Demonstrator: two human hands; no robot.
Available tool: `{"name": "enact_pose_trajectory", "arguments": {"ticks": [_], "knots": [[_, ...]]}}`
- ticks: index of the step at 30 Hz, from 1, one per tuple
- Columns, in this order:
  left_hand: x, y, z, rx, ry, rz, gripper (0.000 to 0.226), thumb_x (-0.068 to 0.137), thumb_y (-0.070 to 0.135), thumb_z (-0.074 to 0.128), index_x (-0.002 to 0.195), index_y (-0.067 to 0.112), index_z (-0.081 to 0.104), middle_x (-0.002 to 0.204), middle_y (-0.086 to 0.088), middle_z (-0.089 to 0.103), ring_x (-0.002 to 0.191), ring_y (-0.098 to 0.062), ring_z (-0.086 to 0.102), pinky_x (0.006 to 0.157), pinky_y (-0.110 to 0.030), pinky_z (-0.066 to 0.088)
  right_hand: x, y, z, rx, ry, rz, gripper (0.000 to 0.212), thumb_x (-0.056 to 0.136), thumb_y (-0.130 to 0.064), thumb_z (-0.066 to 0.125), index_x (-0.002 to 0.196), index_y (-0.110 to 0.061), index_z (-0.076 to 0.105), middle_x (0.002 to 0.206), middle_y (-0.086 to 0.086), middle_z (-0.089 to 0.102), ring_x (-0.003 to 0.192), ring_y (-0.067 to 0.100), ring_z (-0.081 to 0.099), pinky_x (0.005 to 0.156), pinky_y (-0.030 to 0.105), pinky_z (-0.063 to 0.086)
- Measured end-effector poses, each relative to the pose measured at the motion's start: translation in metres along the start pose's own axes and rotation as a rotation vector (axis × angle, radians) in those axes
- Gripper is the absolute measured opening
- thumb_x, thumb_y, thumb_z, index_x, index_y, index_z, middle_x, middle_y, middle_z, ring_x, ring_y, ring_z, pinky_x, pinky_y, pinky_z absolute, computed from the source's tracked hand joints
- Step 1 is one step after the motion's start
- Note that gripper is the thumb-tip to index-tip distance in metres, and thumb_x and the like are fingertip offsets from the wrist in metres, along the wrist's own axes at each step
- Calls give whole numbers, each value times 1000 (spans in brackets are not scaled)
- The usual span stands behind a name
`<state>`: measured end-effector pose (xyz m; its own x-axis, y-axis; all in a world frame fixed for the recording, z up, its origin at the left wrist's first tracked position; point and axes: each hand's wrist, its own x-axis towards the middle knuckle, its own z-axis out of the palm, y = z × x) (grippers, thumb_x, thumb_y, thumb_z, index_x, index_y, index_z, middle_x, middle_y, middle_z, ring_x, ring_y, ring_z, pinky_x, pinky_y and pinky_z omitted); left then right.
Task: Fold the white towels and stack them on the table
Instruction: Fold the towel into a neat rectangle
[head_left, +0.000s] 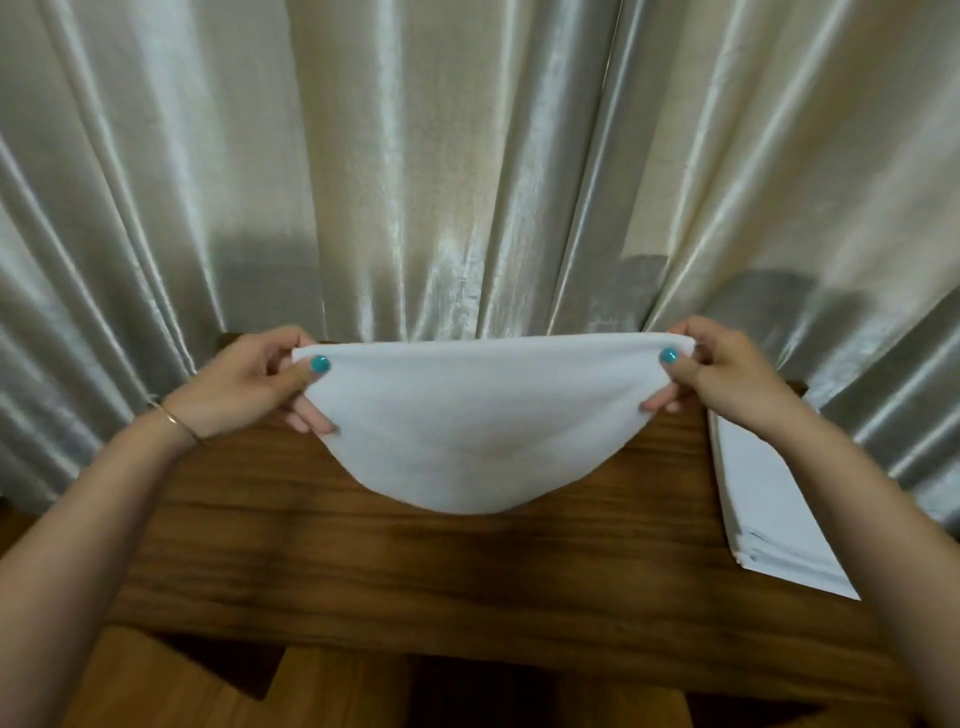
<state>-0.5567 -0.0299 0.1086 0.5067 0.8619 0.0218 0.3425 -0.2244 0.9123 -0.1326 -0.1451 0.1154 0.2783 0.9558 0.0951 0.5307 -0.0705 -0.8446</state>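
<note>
A white towel (483, 421) hangs in the air above the wooden table (415, 561), sagging in a curve at its middle. My left hand (254, 384) pinches its upper left corner between thumb and fingers. My right hand (727, 369) pinches the upper right corner the same way. The top edge is stretched nearly straight between both hands. A stack of folded white towels (769, 499) lies on the table at the right, partly hidden under my right forearm.
Shiny beige curtains (467, 182) hang right behind the table's far edge. Below the table's near edge the wooden floor (156, 686) shows. A thin bracelet (176, 421) sits on my left wrist.
</note>
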Motion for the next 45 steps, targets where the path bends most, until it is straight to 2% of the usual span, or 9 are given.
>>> {"name": "enact_pose_trajectory", "arguments": {"ticks": [7, 11, 14, 16, 19, 23, 30, 36, 45], "knots": [[35, 19, -13, 222, 99, 103, 21, 91, 38, 52, 81, 20, 58, 47, -13, 65, 38, -20, 63, 41, -15, 49, 29, -26, -23, -5, 58, 14, 7, 100, -12, 48, 95, -14, 53, 56, 19, 67, 46, 21, 67, 44, 27, 54], [92, -15, 7, 299, 50, -78, 21, 95, 32, 49, 87, 13, 48, 58, -9, 72, 56, -18, 72, 54, -28, 53, 74, 13, 9, -25, 79, 144, 5, 101, -13, 46, 102, -13, 52, 57, 12, 70, 61, 22, 73, 54, 32, 60], [141, -58, 39, 346, 120, -135, 20, 98, 23, 47, 97, 3, 49, 61, -4, 73, 71, -20, 74, 54, -19, 54, 108, 64, 52, -64, 63, 238, 5, 100, -10, 47, 97, -13, 49, 76, 18, 73, 73, 25, 73, 75, 46, 57], [168, -92, 66, 313, 215, -185, 29, 96, 15, 51, 121, 1, 46, 95, -14, 72, 102, -28, 68, 72, -17, 54, 123, 96, 82, -160, 76, 306, 20, 94, -11, 57, 113, -12, 52, 111, 19, 67, 98, 29, 67, 86, 41, 52], [175, -149, 114, 371, 95, -350, 82, 86, 14, 66, 149, 6, 14, 157, -15, 15, 145, -29, 17, 118, -34, 20, 115, 137, 124, -187, 66, 345, 59, 90, -11, 64, 143, -9, 36, 143, 14, 43, 130, 31, 45, 102, 35, 41], [127, -221, 167, 486, 27, -314, 76, 87, 27, 64, 149, 16, 20, 159, -6, 14, 146, -22, 15, 117, -33, 17, 42, 189, 168, -360, -90, 166, 51, 94, -20, 59, 142, -19, 42, 146, 4, 40, 128, 19, 45, 103, 31, 42], [38, -252, 192, 706, 176, -267, 75, 78, 50, 68, 140, 18, 40, 146, -6, 39, 132, -25, 37, 106, -36, 37, -55, 219, 205, -751, -228, -361, 20, 81, -36, 74, 96, -23, 71, 96, -5, 69, 86, 12, 64, 75, 29, 56], [7, -250, 189, 429, 425, -624, 58, 80, 32, 72, 121, -3, 49, 121, -25, 54, 112, -39, 50, 92, -40, 43, -62, 226, 185, -522, 100, 507, 38, 83, -46, 68, 108, -18, 59, 105, 2, 58, 90, 17, 55, 70, 31, 47], [12, -234, 178, 160, 388, -778, 26, 75, 28, 77, 85, 15, 56, 82, -3, 61, 75, -22, 56, 66, -30, 45, -55, 219, 175, -480, -4, 718, 39, 77, -48, 75, 86, -14, 59, 86, 3, 66, 76, 21, 65, 58, 30, 50]]}}
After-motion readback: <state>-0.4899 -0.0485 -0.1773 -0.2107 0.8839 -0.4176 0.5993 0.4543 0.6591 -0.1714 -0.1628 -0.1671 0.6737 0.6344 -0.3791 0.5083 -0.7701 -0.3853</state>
